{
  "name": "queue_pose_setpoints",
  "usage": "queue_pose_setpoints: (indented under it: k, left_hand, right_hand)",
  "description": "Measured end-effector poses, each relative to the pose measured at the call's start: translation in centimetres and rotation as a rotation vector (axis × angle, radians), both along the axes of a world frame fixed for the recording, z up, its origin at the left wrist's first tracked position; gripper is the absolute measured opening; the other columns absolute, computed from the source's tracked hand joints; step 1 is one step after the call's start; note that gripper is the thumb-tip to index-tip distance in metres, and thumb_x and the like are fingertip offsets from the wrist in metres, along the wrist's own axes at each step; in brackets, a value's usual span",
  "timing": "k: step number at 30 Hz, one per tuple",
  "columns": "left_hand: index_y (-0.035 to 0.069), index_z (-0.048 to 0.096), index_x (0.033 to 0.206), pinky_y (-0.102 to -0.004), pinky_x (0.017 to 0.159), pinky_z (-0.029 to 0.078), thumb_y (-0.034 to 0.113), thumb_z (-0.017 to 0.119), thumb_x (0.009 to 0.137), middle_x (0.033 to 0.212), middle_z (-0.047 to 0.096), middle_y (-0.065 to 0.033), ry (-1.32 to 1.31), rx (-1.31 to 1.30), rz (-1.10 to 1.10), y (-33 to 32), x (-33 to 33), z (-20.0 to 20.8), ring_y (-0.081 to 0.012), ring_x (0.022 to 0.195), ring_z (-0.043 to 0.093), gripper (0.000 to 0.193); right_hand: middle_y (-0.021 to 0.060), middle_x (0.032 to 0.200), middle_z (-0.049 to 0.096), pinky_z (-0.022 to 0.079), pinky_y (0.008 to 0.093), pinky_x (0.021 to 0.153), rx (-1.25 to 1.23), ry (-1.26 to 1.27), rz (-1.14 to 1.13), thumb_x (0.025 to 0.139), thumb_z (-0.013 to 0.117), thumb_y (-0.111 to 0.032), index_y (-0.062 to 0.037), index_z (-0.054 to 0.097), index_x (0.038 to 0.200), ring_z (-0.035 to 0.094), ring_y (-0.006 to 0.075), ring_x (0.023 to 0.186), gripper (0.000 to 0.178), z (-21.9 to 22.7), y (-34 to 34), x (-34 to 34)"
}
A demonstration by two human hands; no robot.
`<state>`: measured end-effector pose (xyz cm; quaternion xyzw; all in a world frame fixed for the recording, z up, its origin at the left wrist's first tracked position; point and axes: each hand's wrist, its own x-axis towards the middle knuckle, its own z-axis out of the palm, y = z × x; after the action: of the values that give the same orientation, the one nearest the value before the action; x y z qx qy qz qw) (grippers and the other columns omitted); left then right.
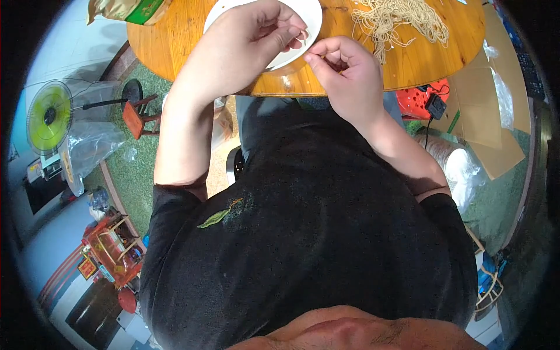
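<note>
At the table's near edge, my left hand reaches over a white round dish. Its fingers are closed in a pinch on a thin pale strand, whose material is too small to make out. Just right of the dish rim is my right hand, thumb and forefinger pressed together. Whatever lies in that pinch, if anything, cannot be made out. Beyond my right hand, a loose tangled heap of beige cord lies on the wooden table. My hands are close but apart.
A gold and green bag rests on the far left of the table. On the floor stand a green fan, a small reddish stool, a red perforated item with a black plug, and cardboard at the right.
</note>
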<state>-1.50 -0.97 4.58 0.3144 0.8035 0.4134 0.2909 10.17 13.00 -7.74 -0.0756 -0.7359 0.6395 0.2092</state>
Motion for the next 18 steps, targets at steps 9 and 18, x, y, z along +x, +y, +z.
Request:
queue_pose_setpoints:
  k: [9,18]
  left_hand:
    - [-0.004,0.069,0.108,-0.0238,0.079,0.054,-0.008,0.070,0.093,0.095,0.072,-0.0029,-0.262,0.124,0.063,0.4,0.3,-0.4,-0.0088,0.086,0.066,0.016]
    - [-0.003,0.068,0.107,-0.0240,0.075,0.053,-0.005,0.071,0.094,0.093,0.071,-0.0039,0.016,0.093,0.152,0.5,1.2,-1.7,-0.0092,0.084,0.065,0.014]
  right_hand:
    - [-0.0004,0.067,0.064,0.045,0.0231,0.054,0.006,0.048,-0.060,0.088,0.076,-0.005,-0.0024,0.070,0.090,0.058,0.0049,0.059,0.006,-0.4,-0.1,-0.2]
    - [0.0027,0.078,0.069,0.049,0.0251,0.058,-0.028,0.053,-0.041,0.089,0.076,-0.006,-0.0015,0.071,0.094,0.062,0.0083,0.064,0.008,0.7,0.6,0.4]
